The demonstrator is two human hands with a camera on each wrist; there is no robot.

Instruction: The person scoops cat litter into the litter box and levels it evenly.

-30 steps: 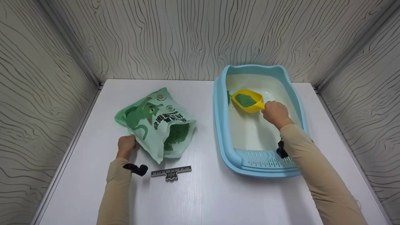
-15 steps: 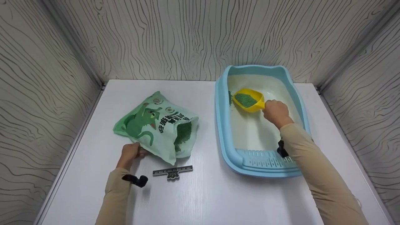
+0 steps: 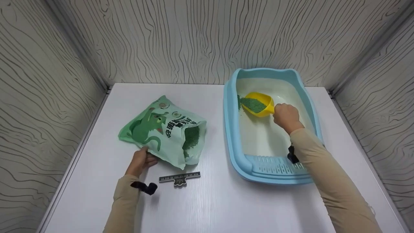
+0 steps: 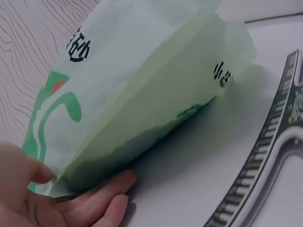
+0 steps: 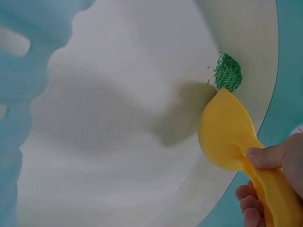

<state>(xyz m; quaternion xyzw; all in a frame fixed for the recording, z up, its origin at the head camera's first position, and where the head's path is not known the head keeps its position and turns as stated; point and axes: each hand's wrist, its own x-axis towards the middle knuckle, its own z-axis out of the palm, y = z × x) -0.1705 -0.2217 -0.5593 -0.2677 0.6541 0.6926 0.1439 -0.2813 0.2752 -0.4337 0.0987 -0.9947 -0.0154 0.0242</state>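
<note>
Left hand (image 3: 141,161) pinches bag (image 3: 152,129), right hand (image 3: 286,116) clamps fingers (image 5: 250,202) on scoop (image 5: 225,127); pellets (image 3: 254,104) newly reach its lip (image 5: 223,95), seemingly pouring

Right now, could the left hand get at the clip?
Probably yes: the clip lies uncovered on the table near the left hand, with nothing between, but the fingers would likely have to leave the bag first.

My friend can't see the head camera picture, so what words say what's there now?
A person's right hand holds a yellow scoop of green litter inside a blue litter box. The left hand touches an open cat litter bag on the white table, with a black piano-key clip lying in front of the bag.
</note>
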